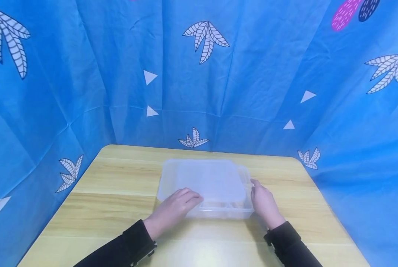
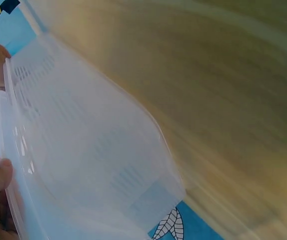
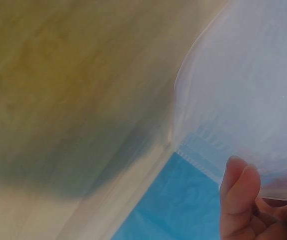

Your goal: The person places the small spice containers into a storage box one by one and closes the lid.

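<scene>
A clear plastic box (image 1: 225, 213) with inner dividers stands on the table. Its frosted lid (image 1: 205, 180) lies askew over it, shifted toward the left and back, so the box's front and right parts show. My left hand (image 1: 179, 204) pinches the lid's front edge; in the left wrist view its thumb and fingers (image 2: 1, 172) lie on either side of that rim. At the box's right side, my right hand (image 1: 264, 202) holds the wall. The right wrist view shows curled fingers (image 3: 241, 185) at the box's rim.
The light wooden table (image 1: 112, 207) carries the box near its middle. A blue curtain (image 1: 252, 74) with leaf and triangle prints hangs behind the table and along both sides.
</scene>
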`<action>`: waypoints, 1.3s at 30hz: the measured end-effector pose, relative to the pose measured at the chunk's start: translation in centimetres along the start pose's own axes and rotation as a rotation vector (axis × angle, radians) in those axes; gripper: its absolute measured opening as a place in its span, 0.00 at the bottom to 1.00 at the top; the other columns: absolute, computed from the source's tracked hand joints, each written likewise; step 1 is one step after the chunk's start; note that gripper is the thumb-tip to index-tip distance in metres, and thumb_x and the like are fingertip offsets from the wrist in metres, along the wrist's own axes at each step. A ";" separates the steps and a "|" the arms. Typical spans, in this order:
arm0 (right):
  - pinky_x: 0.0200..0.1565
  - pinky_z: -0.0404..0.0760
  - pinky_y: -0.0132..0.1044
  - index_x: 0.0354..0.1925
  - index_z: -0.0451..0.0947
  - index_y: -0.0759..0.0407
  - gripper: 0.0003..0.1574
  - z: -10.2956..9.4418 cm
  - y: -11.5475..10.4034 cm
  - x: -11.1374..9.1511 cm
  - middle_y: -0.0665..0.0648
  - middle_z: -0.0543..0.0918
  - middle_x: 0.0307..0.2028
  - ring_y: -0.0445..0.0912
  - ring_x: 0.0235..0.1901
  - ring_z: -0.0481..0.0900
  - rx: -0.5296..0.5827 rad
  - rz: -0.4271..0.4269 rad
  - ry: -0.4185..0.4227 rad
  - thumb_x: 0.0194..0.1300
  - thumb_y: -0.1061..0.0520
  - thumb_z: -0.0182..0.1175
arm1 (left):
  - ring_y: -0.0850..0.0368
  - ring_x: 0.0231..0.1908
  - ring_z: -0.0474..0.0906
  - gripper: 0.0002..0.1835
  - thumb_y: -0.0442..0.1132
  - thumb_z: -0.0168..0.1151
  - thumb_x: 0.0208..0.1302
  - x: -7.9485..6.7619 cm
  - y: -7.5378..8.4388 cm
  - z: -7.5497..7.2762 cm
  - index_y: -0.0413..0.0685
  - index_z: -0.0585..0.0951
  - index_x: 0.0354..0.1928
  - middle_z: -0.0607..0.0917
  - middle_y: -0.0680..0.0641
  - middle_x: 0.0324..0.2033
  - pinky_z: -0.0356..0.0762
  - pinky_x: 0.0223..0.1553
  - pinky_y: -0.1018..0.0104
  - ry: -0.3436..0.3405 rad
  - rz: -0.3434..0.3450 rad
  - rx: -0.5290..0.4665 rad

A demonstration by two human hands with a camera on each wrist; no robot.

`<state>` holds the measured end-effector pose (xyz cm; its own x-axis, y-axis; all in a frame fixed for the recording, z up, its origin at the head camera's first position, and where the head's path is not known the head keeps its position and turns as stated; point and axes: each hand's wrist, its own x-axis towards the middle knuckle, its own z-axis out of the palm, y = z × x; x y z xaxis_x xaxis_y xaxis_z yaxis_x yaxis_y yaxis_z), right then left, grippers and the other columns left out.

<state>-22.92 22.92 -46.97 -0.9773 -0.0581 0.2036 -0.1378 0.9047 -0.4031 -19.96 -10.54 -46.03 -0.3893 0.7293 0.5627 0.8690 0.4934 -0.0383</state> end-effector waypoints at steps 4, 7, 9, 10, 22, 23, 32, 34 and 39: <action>0.43 0.82 0.56 0.66 0.65 0.73 0.25 0.0 0.0 0.0 0.72 0.84 0.39 0.61 0.36 0.84 0.004 -0.004 -0.004 0.75 0.64 0.45 | 0.56 0.53 0.78 0.25 0.25 0.68 0.54 -0.2 0.2 0.3 0.43 0.81 0.57 0.83 0.50 0.51 0.73 0.60 0.68 0.000 0.018 -0.004; 0.45 0.82 0.57 0.66 0.65 0.73 0.25 0.1 0.0 0.1 0.73 0.84 0.41 0.63 0.38 0.84 0.008 -0.009 -0.003 0.75 0.64 0.45 | 0.57 0.53 0.77 0.25 0.26 0.68 0.55 -0.3 0.4 0.6 0.44 0.81 0.57 0.84 0.50 0.51 0.73 0.60 0.68 -0.014 0.024 0.002; 0.45 0.82 0.57 0.66 0.65 0.73 0.25 0.1 -0.1 0.1 0.74 0.84 0.41 0.63 0.39 0.84 0.011 -0.013 -0.002 0.75 0.63 0.45 | 0.57 0.54 0.77 0.24 0.27 0.68 0.56 -0.4 0.4 0.8 0.44 0.81 0.57 0.83 0.51 0.51 0.73 0.60 0.68 -0.025 0.027 0.007; 0.46 0.82 0.57 0.66 0.65 0.73 0.25 0.1 -0.1 0.0 0.74 0.83 0.43 0.64 0.40 0.84 0.012 -0.015 -0.002 0.76 0.63 0.45 | 0.57 0.54 0.77 0.24 0.27 0.68 0.56 -0.5 0.4 0.9 0.44 0.81 0.57 0.83 0.51 0.51 0.73 0.60 0.68 -0.028 0.031 0.004; 0.48 0.81 0.59 0.67 0.64 0.71 0.25 0.2 0.0 -0.1 0.74 0.83 0.42 0.66 0.43 0.83 0.025 -0.010 -0.013 0.76 0.63 0.44 | 0.58 0.53 0.77 0.25 0.28 0.68 0.57 -0.1 0.7 1.7 0.45 0.81 0.58 0.83 0.51 0.52 0.72 0.60 0.68 -0.043 0.067 0.012; 0.47 0.81 0.59 0.67 0.64 0.71 0.25 0.1 0.0 -0.1 0.73 0.84 0.41 0.65 0.43 0.83 0.029 -0.009 -0.013 0.76 0.63 0.44 | 0.58 0.53 0.77 0.25 0.28 0.68 0.57 -0.1 0.7 1.7 0.45 0.81 0.58 0.83 0.51 0.52 0.72 0.60 0.68 -0.043 0.066 0.009; 0.43 0.82 0.57 0.66 0.65 0.71 0.24 -0.4 0.0 0.0 0.68 0.84 0.34 0.61 0.36 0.84 0.030 -0.008 -0.030 0.76 0.63 0.46 | 0.58 0.52 0.78 0.19 0.32 0.66 0.63 0.4 0.9 1.7 0.47 0.82 0.56 0.84 0.52 0.50 0.73 0.59 0.68 -0.029 0.051 0.016; 0.42 0.82 0.56 0.66 0.65 0.71 0.24 -0.5 0.1 0.0 0.70 0.84 0.36 0.61 0.36 0.84 0.027 -0.008 -0.032 0.76 0.63 0.46 | 0.58 0.52 0.79 0.17 0.35 0.65 0.65 0.4 0.9 1.6 0.47 0.82 0.56 0.84 0.52 0.50 0.74 0.59 0.66 -0.027 0.028 0.010; 0.43 0.82 0.56 0.65 0.67 0.71 0.24 -0.7 0.2 0.2 0.72 0.84 0.42 0.60 0.38 0.84 0.043 -0.006 -0.025 0.75 0.62 0.47 | 0.57 0.53 0.79 0.16 0.39 0.64 0.66 0.0 0.9 0.7 0.48 0.83 0.55 0.84 0.53 0.50 0.75 0.59 0.62 -0.022 -0.086 -0.026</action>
<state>-23.06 23.41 -46.39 -0.9800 -0.0747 0.1845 -0.1503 0.8855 -0.4396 -19.39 -9.82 -46.65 -0.4689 0.6952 0.5448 0.8398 0.5420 0.0312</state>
